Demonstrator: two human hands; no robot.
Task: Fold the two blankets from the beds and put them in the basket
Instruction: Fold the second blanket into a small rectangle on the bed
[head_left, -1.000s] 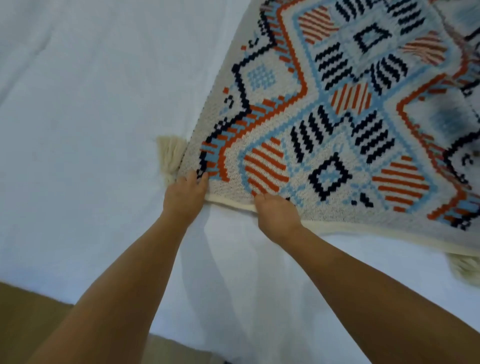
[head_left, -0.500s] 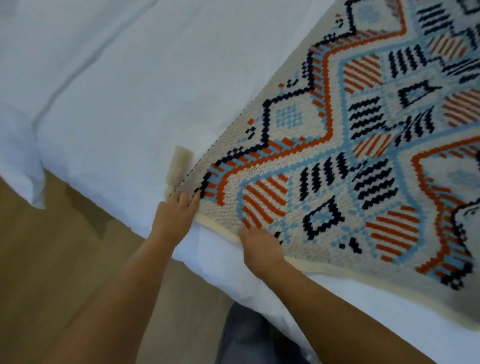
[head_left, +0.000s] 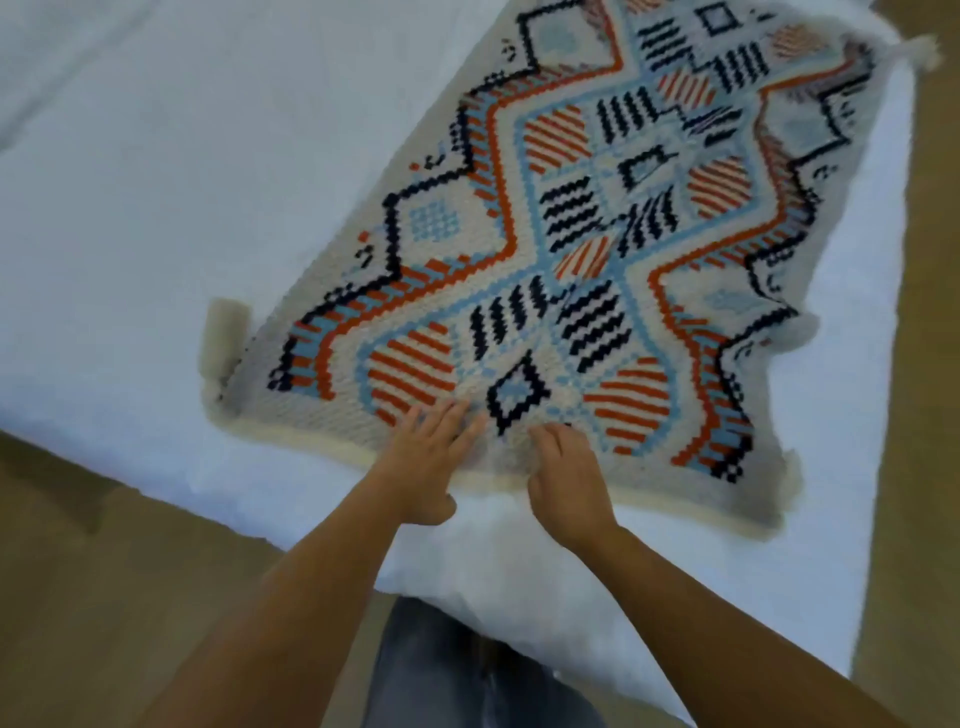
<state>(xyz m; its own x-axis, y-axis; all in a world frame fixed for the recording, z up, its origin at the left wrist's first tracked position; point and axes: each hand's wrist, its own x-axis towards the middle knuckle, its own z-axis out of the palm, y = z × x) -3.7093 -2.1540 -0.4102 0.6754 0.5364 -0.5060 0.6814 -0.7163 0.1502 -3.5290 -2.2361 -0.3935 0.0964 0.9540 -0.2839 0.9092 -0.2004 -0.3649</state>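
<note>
A knitted blanket (head_left: 582, 249) with an orange, blue and black geometric pattern and cream tassels lies flat on the white bed (head_left: 156, 182), folded into a rectangle. My left hand (head_left: 431, 462) rests on its near edge with the fingers stretched flat on the fabric. My right hand (head_left: 566, 478) sits beside it on the same edge, fingers bent down onto the knit. No basket and no second blanket show in the head view.
The bed's near edge runs diagonally from left to lower right. Brown floor (head_left: 104, 597) lies below it and along the right side (head_left: 930, 364). A cream tassel (head_left: 223, 338) sticks out at the blanket's left corner. My jeans (head_left: 467, 670) are against the bed.
Both hands let go of the blanket's left corner edge and shifted right toward the middle of the near edge. The view pulled back, showing the whole folded blanket.
</note>
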